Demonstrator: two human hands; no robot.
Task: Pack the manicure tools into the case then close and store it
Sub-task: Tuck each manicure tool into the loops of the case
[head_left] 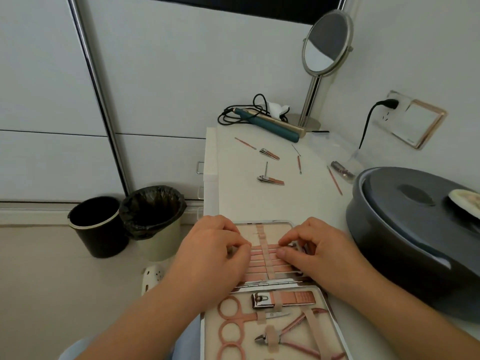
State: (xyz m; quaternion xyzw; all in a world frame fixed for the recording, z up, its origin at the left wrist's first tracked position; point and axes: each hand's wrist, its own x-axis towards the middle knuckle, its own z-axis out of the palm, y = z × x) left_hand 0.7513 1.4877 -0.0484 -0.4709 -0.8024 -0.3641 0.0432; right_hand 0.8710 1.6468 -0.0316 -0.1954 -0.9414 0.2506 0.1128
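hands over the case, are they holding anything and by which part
Both hands pinch one thin pink tool in the open case: the left hand at its left end, the right hand at its right end, under the strap.

An open case [270, 284] lies at the near edge of the white table [306, 203]. Both hands work on its far half: the left hand [215, 245] and right hand [317, 245] pinch the ends of a pink tool [262, 247] under the strap. Two nail clippers [270, 180] and thin picks [335, 184] lie mid-table; a mirror [326, 45] stands at the far edge.
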